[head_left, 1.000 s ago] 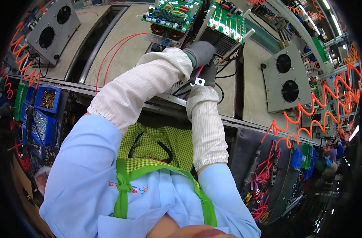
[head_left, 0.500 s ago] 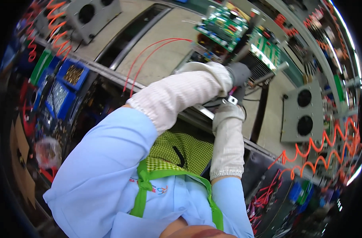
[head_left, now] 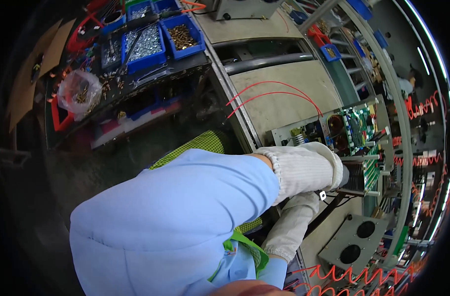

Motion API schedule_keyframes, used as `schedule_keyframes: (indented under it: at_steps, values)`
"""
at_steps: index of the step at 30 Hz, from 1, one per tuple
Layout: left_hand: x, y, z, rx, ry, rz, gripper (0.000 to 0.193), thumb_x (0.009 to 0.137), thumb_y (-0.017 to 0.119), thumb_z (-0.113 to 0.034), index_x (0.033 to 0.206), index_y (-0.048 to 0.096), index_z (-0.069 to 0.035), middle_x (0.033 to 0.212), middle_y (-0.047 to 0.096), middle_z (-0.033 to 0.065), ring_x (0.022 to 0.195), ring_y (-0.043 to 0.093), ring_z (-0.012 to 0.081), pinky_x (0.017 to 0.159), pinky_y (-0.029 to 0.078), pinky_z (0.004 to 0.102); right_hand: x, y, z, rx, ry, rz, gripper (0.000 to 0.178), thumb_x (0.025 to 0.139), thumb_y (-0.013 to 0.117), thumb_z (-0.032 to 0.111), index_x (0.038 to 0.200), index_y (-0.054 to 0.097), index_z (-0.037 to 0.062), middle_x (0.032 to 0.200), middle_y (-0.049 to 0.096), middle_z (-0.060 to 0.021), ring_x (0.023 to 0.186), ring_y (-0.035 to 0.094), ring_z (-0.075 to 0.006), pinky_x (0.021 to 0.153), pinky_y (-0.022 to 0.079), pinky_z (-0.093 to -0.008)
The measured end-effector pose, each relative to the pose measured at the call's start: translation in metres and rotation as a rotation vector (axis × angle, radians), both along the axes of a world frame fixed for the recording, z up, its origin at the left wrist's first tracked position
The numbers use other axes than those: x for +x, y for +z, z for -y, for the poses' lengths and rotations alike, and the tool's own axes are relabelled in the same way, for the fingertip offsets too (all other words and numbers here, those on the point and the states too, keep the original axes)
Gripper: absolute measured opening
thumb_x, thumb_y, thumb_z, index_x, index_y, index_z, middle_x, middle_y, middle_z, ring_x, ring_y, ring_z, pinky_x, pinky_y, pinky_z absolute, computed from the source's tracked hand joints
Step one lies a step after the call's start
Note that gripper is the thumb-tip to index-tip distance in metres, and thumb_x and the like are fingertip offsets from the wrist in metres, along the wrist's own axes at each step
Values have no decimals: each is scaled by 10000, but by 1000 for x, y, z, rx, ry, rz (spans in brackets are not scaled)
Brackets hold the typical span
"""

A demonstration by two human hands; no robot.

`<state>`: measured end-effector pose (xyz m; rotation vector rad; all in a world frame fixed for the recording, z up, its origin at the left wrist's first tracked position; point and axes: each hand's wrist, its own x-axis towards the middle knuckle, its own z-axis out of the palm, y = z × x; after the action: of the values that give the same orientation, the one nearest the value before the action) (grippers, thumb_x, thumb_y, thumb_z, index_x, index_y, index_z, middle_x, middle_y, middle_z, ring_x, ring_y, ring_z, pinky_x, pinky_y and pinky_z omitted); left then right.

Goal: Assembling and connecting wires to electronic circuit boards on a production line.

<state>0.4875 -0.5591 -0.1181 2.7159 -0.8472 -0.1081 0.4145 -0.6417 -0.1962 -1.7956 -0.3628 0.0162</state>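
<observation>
My left hand, in a grey glove, reaches against the black finned heatsink of an open electronic unit; only a sliver of the glove shows and its fingers are hidden. A knitted white sleeve cover wraps that forearm. My right forearm, in another white sleeve cover, comes up from below, and its hand is concealed behind the left wrist. A small white square piece with a hole sits beside the right cuff; what holds it is unclear. Green circuit boards top the unit.
Two red wires arch from the unit across the pale bench. Blue bins hold silvery screws and brass-coloured fasteners. A plastic bag lies on the left table. A grey two-fan housing and orange coiled hoses are at lower right.
My view has swung toward the left, so the unit and both arms appear farther right and lower. Both forearms remain at the unit; the left glove is now more hidden.
</observation>
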Motion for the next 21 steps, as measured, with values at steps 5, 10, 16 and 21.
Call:
schedule_keyframes:
  at_steps: [5,10,16,21]
  values:
    - [-61,53,-59,-152,-155,52,338,778,604,-205,1093,610,-83,1067,638,150,972,621,299,819,502,401,-7,3,24,-40,-4,22,335,812,593,-9,1138,517,3,1152,577,-115,1029,555,-201,877,448,-312]
    - [-184,66,-239,-676,-11,404,341,800,536,-171,1116,545,-42,1085,596,175,978,589,352,831,483,433,-30,22,43,-74,-16,56,334,804,603,-23,1127,521,3,1143,580,-110,1019,557,-193,867,451,-305]
    - [-446,45,-477,-127,1113,576,338,850,569,-335,1062,584,-73,989,610,162,940,592,334,800,474,410,-145,113,40,-316,-390,612,387,923,475,310,1091,540,-32,1018,604,-177,911,590,-275,767,491,-366]
    - [-619,23,-550,212,1488,193,268,827,574,-260,992,584,-49,948,604,165,888,589,331,772,466,415,-170,140,-53,562,794,345,505,873,523,439,1071,524,-26,1012,548,-164,939,550,-316,776,470,-424]
